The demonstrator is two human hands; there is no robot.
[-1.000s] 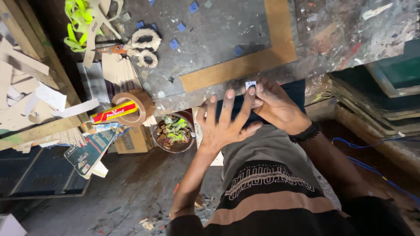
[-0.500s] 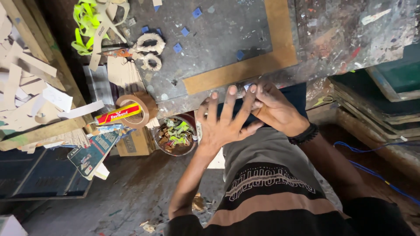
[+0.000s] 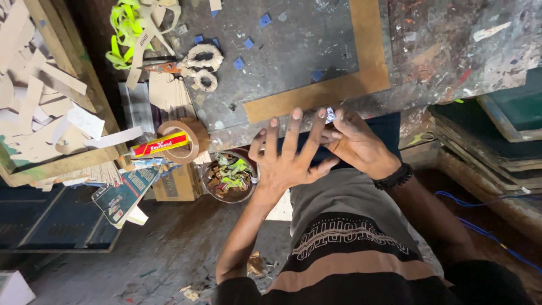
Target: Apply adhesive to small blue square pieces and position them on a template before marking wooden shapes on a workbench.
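Note:
My left hand [image 3: 289,158] is spread wide, fingers apart, hovering at the near edge of the paint-stained worktable [image 3: 451,51]. My right hand [image 3: 355,144] is beside it, fingers pinched on a small pale blue piece [image 3: 330,115] right at the left hand's fingertips. A black band sits on my right wrist [image 3: 395,178]. Just beyond the hands lies a dark board with a brown cardboard border [image 3: 316,96], with several small blue squares [image 3: 249,43] scattered on it.
Scissors with wrapped handles [image 3: 195,65], a roll of brown tape [image 3: 183,141] with a red and yellow glue tube [image 3: 161,146] across it, cardboard strips [image 3: 39,113], and a bowl of scraps [image 3: 228,175] lie left. Stacked framed boards [image 3: 497,141] are at right.
The view has shifted slightly. My hands stay together at the table edge; the left fingers have spread a little wider while the right keeps its pinch on the small piece.

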